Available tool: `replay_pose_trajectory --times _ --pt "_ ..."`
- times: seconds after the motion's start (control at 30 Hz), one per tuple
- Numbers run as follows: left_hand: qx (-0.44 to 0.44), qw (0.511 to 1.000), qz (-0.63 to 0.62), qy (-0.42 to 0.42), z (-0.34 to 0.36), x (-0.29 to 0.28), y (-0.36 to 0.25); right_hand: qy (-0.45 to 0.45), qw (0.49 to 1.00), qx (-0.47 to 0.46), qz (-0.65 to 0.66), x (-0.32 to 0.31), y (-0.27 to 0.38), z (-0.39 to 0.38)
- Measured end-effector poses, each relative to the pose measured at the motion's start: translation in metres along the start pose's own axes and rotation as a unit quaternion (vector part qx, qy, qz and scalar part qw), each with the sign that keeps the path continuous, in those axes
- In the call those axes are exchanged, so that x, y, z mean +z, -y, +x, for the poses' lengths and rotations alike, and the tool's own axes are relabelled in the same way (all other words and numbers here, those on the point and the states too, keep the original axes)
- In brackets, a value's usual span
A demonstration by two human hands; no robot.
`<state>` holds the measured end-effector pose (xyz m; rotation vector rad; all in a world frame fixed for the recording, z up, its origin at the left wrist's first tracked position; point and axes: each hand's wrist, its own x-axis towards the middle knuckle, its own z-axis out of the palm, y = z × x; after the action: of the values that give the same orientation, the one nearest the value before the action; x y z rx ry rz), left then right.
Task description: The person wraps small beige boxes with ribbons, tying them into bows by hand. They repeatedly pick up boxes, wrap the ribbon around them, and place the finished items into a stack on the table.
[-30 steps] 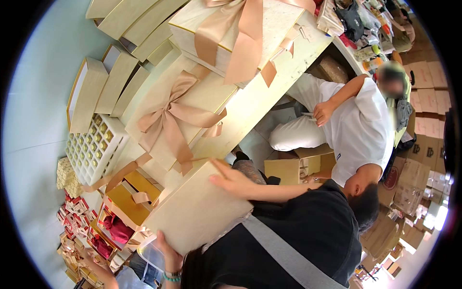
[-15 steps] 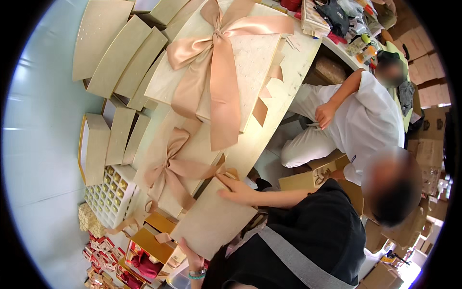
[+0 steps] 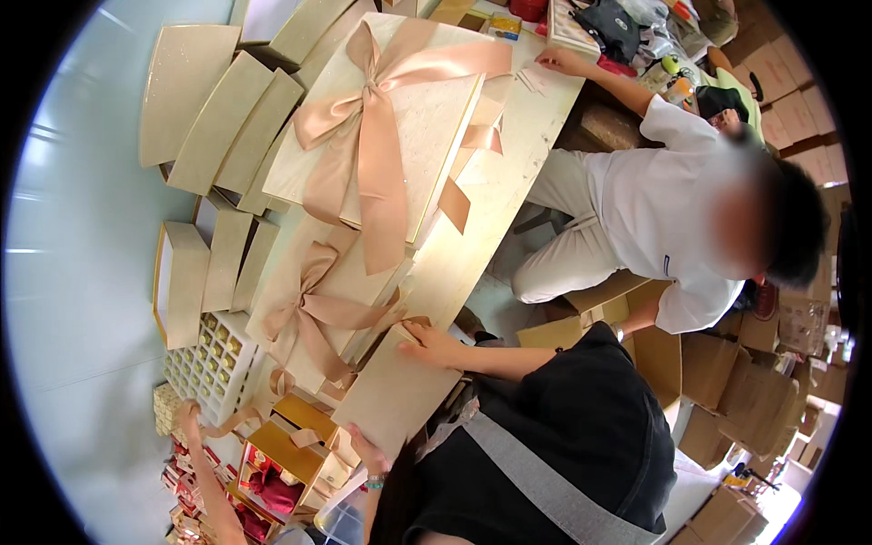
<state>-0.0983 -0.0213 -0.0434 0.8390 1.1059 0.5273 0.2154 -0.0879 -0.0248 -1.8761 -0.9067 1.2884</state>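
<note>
I hold a plain beige gift box [image 3: 391, 386] in front of my body, one large flat face showing and its inner side hidden. At its upper right edge, my right hand [image 3: 431, 347] grips it with the fingers over the edge. My left hand [image 3: 366, 450], with a beaded bracelet at the wrist, holds the lower edge. Just beyond it lies a beige box with a pink satin bow [image 3: 309, 304]. Farther up the table stands a larger cream box [image 3: 436, 100] with a wide pink bow [image 3: 371, 86].
Beige boxes [image 3: 204, 118] stand stacked along the far left edge. A white tray [image 3: 245, 363] holds gold-topped pieces. Open gold-lined boxes [image 3: 295, 450] contain red cloth. A co-worker's hand [image 3: 189, 420] is beside the tray. At right sits a person in white [image 3: 663, 173], near an open carton [image 3: 658, 350].
A co-worker's arm has come in at the lower left, beside the tray. The person in white has reached from the lap up to the table. My hands stay on the gift box.
</note>
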Motion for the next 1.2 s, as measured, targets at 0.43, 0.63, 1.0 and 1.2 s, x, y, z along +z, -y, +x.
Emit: replay_pose_trajectory --times 0.43,0.63,1.0,1.2 --pt "0.059 0.998 -0.013 -0.010 0.129 0.027 -0.080 -0.281 0.882 0.085 0.368 -0.051 -0.034 0.049" --pt "-0.076 0.976 -0.181 0.088 0.165 0.037 -0.086 -0.376 0.712 0.092 0.586 -0.116 -0.046 0.131" --pt "-0.100 0.976 -0.158 0.109 0.174 0.055 -0.078 -0.296 0.669 -0.108 0.673 -0.114 -0.106 0.192" --pt "-0.100 0.975 -0.159 0.121 0.184 0.067 -0.077 -0.299 0.679 -0.105 0.662 -0.128 -0.047 0.170"
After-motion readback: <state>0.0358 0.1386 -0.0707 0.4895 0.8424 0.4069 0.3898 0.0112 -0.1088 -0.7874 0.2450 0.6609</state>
